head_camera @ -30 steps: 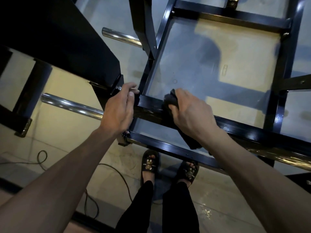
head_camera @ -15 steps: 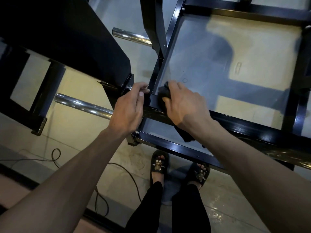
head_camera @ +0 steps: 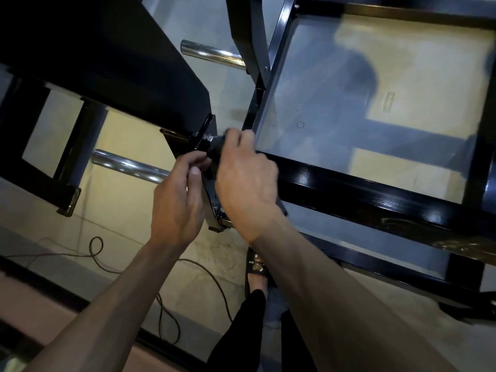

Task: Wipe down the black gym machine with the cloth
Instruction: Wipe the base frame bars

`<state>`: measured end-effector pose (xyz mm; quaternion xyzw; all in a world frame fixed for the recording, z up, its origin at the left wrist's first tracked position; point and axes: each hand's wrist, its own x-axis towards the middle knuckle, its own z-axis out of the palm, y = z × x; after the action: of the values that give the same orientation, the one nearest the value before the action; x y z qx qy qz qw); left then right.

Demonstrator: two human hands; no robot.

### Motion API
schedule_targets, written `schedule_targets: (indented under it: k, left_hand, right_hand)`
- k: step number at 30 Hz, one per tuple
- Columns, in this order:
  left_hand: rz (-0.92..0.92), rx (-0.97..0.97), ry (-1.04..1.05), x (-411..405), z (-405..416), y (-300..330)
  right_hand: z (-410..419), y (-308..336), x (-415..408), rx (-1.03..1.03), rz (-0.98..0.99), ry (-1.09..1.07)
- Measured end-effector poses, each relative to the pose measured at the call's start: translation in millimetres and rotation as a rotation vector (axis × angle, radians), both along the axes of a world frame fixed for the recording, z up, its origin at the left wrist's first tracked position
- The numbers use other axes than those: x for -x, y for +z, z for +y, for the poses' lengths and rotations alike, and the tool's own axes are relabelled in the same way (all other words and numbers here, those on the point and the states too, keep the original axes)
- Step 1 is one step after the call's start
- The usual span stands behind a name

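Now R hand (head_camera: 245,183) w/ cloth (head_camera: 218,147) further left, at frame (head_camera: 349,189) corner.

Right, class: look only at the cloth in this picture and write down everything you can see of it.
The cloth is dark, black as far as it shows, and soft and bunched. Most of it is hidden under the right hand, whose curled fingers grip it and press it against the black gym machine at a corner joint of the frame, beside a bolt. Only a small crumpled part shows past the fingertips. The left hand is close beside it; whether that hand touches the cloth cannot be told.
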<state>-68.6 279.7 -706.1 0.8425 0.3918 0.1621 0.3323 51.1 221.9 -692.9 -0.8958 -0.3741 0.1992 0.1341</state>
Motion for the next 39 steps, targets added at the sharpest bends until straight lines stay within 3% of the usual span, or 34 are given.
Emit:
schedule_targets:
  k: [4,7,10,15,22,28,34,39]
  left_hand:
    - [-0.019,0.013,0.039,-3.7,0.8,-1.1]
    - [-0.045,0.03,0.034,-4.2,-0.5,-4.9]
    - [-0.062,0.04,0.044,-3.6,0.1,-7.9]
    - [-0.135,0.087,0.07,-6.1,-2.6,-9.9]
    - [-0.103,0.08,0.177,-1.1,3.7,-4.4]
    - [-0.112,0.112,0.197,4.6,4.9,-2.9]
    - [-0.087,0.155,0.183,15.2,-1.9,-7.9]
    - [-0.039,0.176,0.154,15.6,-17.9,-12.3]
  right_hand:
    - [-14.3,0.3,-7.0,-0.055,0.006,-0.017]
    - [-69.8,-0.1,-45.0,0.055,0.083,-0.256]
    - [-111.5,6.2,-66.4,0.104,0.035,-0.49]
    - [-71.2,5.8,-45.1,0.12,0.023,-0.425]
    - [26.3,-5.7,1.7,-0.059,0.089,-0.167]
    - [-29.6,-2.3,-10.2,-0.093,0.086,-0.054]
    - [-58.1,2.5,-41.3,-0.007,0.106,-0.367]
    - [-35.2,-7.9,-2.8,-0.095,0.065,-0.215]
